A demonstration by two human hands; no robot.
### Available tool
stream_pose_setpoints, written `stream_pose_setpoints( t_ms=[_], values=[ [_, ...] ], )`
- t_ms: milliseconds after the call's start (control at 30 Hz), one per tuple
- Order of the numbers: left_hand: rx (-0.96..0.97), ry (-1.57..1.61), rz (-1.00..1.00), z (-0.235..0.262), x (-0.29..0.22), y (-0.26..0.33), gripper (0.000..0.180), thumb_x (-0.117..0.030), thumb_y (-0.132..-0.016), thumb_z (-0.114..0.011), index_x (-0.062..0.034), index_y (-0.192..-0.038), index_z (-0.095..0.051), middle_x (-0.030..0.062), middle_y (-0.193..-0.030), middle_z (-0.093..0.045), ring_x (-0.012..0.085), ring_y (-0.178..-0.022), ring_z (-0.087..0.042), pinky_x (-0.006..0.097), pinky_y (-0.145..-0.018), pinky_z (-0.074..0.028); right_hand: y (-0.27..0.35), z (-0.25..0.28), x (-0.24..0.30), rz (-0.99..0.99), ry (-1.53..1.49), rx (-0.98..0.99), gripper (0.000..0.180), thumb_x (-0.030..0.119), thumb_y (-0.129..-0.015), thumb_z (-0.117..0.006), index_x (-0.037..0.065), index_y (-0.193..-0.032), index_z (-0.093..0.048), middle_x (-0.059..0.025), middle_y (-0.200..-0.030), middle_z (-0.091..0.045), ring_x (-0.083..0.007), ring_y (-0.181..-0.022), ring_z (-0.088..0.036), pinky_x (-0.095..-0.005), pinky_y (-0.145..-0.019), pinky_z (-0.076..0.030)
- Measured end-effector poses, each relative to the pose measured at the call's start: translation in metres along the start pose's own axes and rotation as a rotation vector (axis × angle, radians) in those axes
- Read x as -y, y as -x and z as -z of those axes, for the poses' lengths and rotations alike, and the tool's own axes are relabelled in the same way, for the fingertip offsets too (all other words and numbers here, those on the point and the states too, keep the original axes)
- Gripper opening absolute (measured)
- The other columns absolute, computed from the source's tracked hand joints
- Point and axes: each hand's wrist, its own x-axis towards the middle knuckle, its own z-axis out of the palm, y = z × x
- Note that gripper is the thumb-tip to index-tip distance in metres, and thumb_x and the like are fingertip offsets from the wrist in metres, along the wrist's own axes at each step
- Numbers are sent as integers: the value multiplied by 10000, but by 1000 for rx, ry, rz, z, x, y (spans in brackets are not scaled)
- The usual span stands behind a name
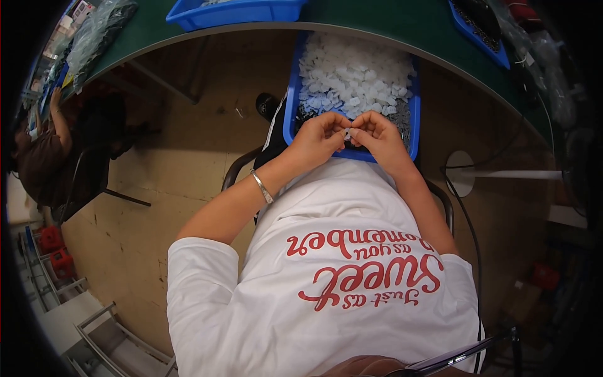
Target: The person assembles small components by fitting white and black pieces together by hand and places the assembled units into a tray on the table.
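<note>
My left hand (321, 136) and my right hand (379, 139) meet over the near edge of a blue tray (289, 116). Pinched between the fingertips of both is a small, pale translucent plastic piece (347, 134); its exact kind is too small to make out. A heap of similar white translucent pieces (355, 66) fills the far and middle part of the tray. Small black parts (403, 120) show along its near side, partly hidden by my hands. A silver bracelet (261, 186) circles my left wrist.
The green table (352, 14) curves across the far side, its edge over the tray. On it stand a blue bin (242, 12) and, at right, a blue tray of dark parts (480, 38). A co-worker (47, 151) sits at far left. A black cable (466, 213) hangs at right.
</note>
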Motion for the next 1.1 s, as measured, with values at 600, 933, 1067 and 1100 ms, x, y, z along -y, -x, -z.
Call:
stream_pose_setpoints(
  t_ms=[600,933,1067,1100],
  values=[
    [-167,141,33,17,-6,-2,130,-56,-877,-606,-17,-1001,-602,26,-932,-618,95,-845,-583,239,-771,-497,3,37,10,165,980,-249,106,59,-817,-643,27,-919,-632,-92,-867,-636,-227,-769,-617,-319,-702,-489],
    [-107,280,120,14,-6,-2,110,-6,-869,-587,-11,-976,-562,50,-914,-613,143,-851,-655,236,-768,-534,0,41,-3,253,1295,-215,103,60,-767,-671,46,-860,-629,-94,-852,-614,-282,-818,-611,-372,-726,-490],
    [-133,344,162,10,-8,-1,100,41,-867,-559,22,-964,-543,85,-886,-614,157,-807,-670,232,-744,-553,-1,42,-3,299,1327,-208,85,61,-767,-666,40,-834,-617,-95,-839,-607,-288,-818,-606,-378,-722,-485],
    [-149,365,172,10,-8,-1,106,47,-865,-557,27,-967,-539,88,-885,-615,157,-799,-672,232,-743,-555,-1,42,-4,317,1293,-216,80,60,-773,-658,39,-837,-614,-100,-834,-604,-292,-801,-602,-380,-713,-483]
  ],
)
